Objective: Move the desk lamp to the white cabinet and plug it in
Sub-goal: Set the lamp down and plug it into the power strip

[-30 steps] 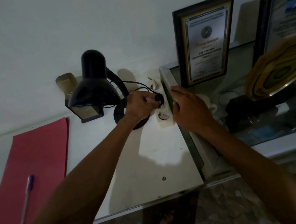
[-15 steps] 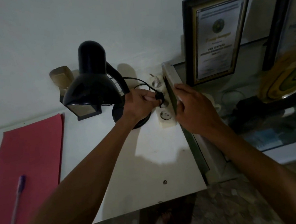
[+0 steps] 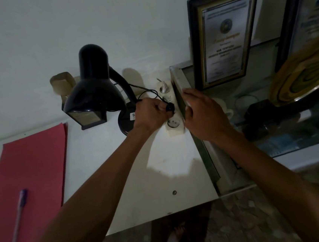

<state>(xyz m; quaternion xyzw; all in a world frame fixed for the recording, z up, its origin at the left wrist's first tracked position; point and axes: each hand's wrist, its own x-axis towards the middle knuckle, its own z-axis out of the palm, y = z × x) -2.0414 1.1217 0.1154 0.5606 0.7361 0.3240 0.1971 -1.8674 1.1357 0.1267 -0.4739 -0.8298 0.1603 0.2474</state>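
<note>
1. Head view: writing on the framed certificate at 1 o'clock is too blurred to read.
2. Black desk lamp stands on the white cabinet, near its back edge.
3. Left hand pinches the plug at the power strip.
4. Right hand lies flat beside the strip, fingers loosely extended, grasping nothing.

**What the view leaves unclear**

The left hand covers the black plug, so whether its pins sit in the power strip cannot be told. At 3 o'clock a blurred round plaque runs off the edge. The framed certificate text is unreadable.
</note>
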